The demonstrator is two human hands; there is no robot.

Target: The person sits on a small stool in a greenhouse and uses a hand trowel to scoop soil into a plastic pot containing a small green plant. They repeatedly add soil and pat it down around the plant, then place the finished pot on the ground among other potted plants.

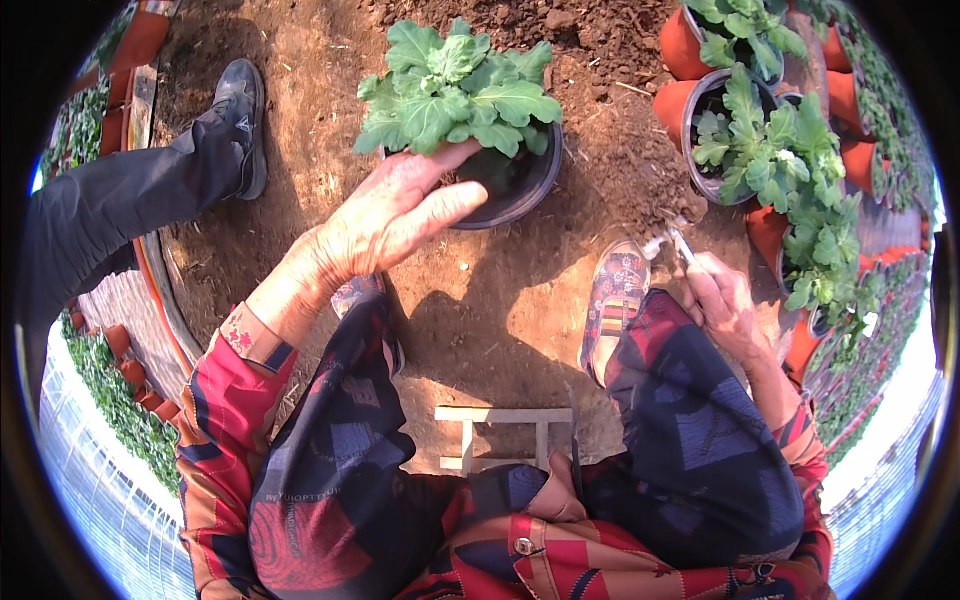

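A leafy green plant (457, 90) grows in a dark plastic pot (551, 169) on the ground before me. My left hand (390, 206) reaches over the pot's near left side, fingers against the underside of the lower leaves. Its thumb stands apart over the pot's opening, and some fingertips are hidden by foliage. Dark shade fills the inside of the pot. To the right, my right hand (716, 300) is closed around the handle of a small trowel (681, 246). Loose brown soil (664, 199) covers its blade, close to the toe of my right shoe (619, 289).
Potted plants in reddish pots (675, 109) line the right side, some tilted. Loose soil (577, 30) lies beyond the pot. Another person's leg (150, 195) and dark shoe (241, 127) stand at left. A low wooden frame (502, 415) is between my legs.
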